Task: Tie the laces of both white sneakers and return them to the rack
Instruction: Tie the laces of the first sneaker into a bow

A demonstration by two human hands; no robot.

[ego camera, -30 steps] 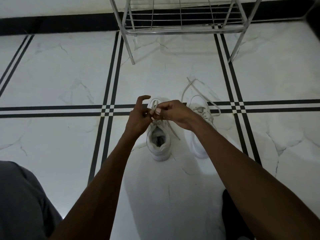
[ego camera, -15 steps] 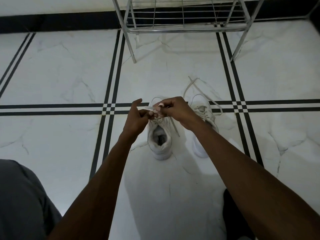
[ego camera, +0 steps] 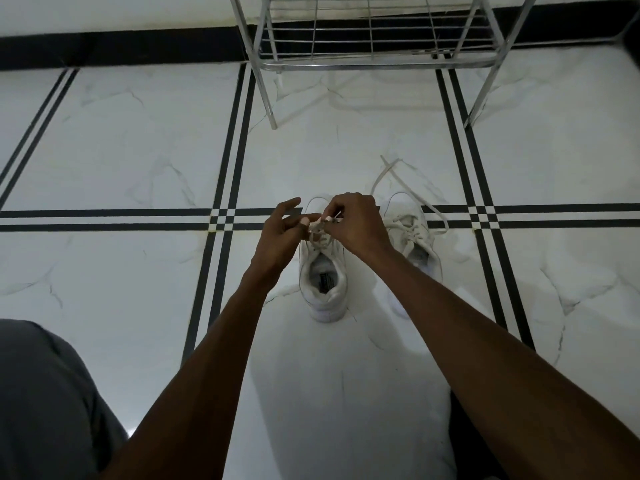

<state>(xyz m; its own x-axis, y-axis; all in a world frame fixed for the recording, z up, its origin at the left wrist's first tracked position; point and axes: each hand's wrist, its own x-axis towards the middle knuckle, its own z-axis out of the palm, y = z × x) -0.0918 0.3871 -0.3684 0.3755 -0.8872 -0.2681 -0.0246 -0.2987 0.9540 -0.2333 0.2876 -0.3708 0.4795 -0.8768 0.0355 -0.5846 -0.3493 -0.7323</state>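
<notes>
Two white sneakers stand side by side on the marble floor, heels toward me. Over the tongue of the left sneaker [ego camera: 323, 289], my left hand [ego camera: 282, 237] and my right hand [ego camera: 356, 225] meet, each pinching a part of its white lace [ego camera: 317, 232]. My right forearm hides part of the right sneaker [ego camera: 414, 244]; its loose laces [ego camera: 398, 181] trail forward across the floor. The metal wire shoe rack [ego camera: 374, 62] stands beyond the shoes, its bottom shelf bare.
White marble tiles with black double stripes [ego camera: 228, 174] cover the floor, and a black skirting runs along the far wall. My grey-clad knee [ego camera: 45, 403] fills the lower left corner. A dark shape sits under my right forearm at the bottom.
My hands stay together over the left sneaker, working the lace; the left index finger has dropped from raised to level. The view tilted slightly down, so the rack shows more.
</notes>
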